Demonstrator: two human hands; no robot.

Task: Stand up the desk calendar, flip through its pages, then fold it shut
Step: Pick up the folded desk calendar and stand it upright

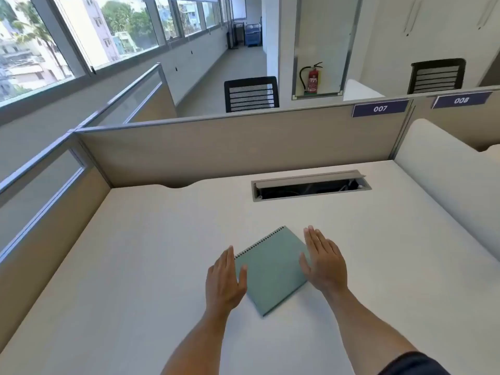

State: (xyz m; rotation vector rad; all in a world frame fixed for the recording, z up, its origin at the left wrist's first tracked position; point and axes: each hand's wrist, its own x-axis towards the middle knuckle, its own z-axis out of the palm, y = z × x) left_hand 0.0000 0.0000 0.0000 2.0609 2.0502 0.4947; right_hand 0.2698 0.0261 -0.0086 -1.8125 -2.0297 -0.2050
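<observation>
The desk calendar (270, 269) lies flat and folded on the white desk (135, 266), its green cover up and its black spiral binding along the far-left edge. It is turned at an angle. My left hand (226, 280) is at its left edge, fingers straight, thumb over the cover. My right hand (323, 261) is at its right edge, fingers straight and together, thumb over the cover. Neither hand grips the calendar.
A cable slot (311, 185) with a raised flap is set into the desk behind the calendar. Beige partitions (230, 150) wall the desk at the back and left. A white rounded divider (446, 180) borders the right side.
</observation>
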